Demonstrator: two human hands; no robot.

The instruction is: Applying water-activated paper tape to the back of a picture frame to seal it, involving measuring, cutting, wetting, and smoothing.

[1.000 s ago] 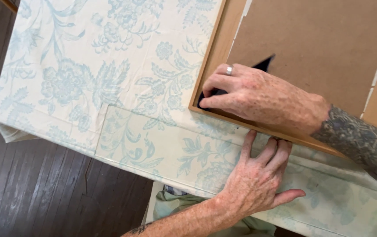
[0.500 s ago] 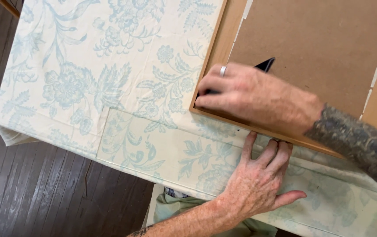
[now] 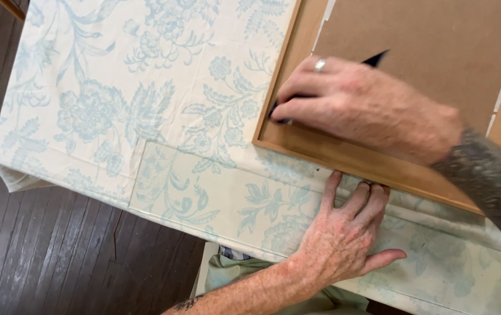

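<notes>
Head view: your right hand (image 3: 367,108) was closed on a dark tool (image 3: 373,59), pressing it into the frame's (image 3: 344,156) near-left corner beside the brown backing (image 3: 437,41). Your left hand (image 3: 344,233) lay flat, fingers spread, against the frame's near edge on the floral cloth (image 3: 116,105).

wooden picture frame (image 3: 344,153): light honey-brown, lying face down on a table at the upper right of the frame, tilted, its near rail running diagonally from centre to the right edge. brown fibreboard backing (image 3: 437,41): flat inside the frame, matte, with pale gaps along its right side. dark pointed tool (image 3: 373,59): black, slim, lying across the backing near the frame's lower left corner, tip toward the upper right, mostly covered.
</notes>
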